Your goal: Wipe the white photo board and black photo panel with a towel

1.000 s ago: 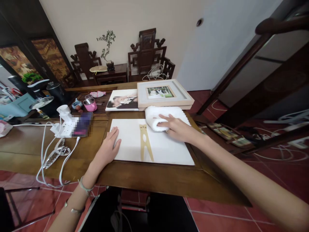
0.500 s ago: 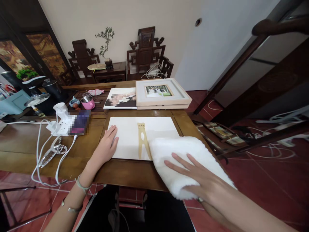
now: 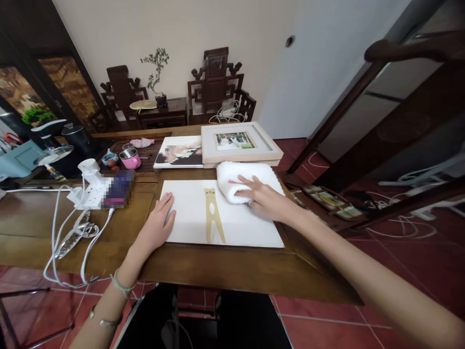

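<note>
A white board (image 3: pixel 236 225) with a gold stand piece (image 3: pixel 213 220) lies flat on the wooden table (image 3: pixel 225 271) in front of me. My left hand (image 3: pixel 158 225) rests flat on the board's left edge, fingers stretched out. My right hand (image 3: pixel 263 196) presses flat on a folded white towel (image 3: pixel 240 177) at the board's far right corner, fingers spread over the cloth.
Behind the board lie a framed photo (image 3: pixel 238 143) and a printed canvas (image 3: pixel 179 152). To the left are a white power strip with cables (image 3: pixel 90 194), a pink pot (image 3: pixel 130 158) and kitchen items. Dark chairs stand by the wall; red tiled floor lies to the right.
My right hand swept the towel from the board's far right corner down to the near right edge, then back up to the far corner. My left hand stayed on the board.
</note>
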The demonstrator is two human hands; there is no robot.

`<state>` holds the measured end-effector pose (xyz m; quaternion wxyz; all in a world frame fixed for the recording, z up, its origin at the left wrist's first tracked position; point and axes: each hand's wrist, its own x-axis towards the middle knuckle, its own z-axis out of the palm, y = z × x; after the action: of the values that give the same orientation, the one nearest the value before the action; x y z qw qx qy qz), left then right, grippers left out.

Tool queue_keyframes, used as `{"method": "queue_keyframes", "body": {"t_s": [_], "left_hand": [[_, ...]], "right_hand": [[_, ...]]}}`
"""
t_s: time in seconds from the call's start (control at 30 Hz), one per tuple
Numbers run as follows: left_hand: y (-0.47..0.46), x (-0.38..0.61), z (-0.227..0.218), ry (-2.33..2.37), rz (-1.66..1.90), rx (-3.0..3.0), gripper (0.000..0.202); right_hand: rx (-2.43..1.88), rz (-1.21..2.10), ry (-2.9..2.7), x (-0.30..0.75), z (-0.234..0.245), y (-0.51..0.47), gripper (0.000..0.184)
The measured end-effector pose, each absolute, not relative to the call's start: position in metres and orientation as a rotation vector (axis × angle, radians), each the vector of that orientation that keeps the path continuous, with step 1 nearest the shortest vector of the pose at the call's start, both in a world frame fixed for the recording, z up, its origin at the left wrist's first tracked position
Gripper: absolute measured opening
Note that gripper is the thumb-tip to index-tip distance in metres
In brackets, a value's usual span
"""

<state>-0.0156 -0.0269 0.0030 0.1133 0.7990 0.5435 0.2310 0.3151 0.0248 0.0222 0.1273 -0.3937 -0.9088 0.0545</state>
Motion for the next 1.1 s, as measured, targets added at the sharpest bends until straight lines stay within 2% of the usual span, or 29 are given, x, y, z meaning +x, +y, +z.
{"method": "queue_keyframes", "body": {"t_s": [0.17, 0.37, 0.6, 0.83, 0.97, 1.1], "left_hand": [[-0.026, -0.015, 0.000, 1.605, 0.687, 2.347, 0.049], [-0.027, -0.014, 0.001, 1.608, 0.658, 2.341, 0.049], [-0.028, -0.014, 0.005, 1.595, 0.625, 2.329, 0.049], [-0.028, -0.014, 0.005, 1.581, 0.641, 2.336, 0.048], [-0.028, -0.013, 0.004, 1.592, 0.649, 2.332, 0.049], [-0.027, -0.013, 0.003, 1.593, 0.666, 2.343, 0.049]], "right_hand": [[-0.986, 0.124, -2.671, 0.318, 0.017, -0.058, 0.055], [-0.850, 0.175, -2.675, 0.322, 0.021, -0.133, 0.038], [-0.937, 0.326, -2.690, 0.320, 0.032, -0.064, 0.057], [-1.122, 0.259, -2.615, 0.298, 0.025, 0.033, 0.061], [-1.113, 0.188, -2.629, 0.297, 0.022, 0.021, 0.057], [-1.022, 0.204, -2.638, 0.306, 0.019, -0.035, 0.054]]}}
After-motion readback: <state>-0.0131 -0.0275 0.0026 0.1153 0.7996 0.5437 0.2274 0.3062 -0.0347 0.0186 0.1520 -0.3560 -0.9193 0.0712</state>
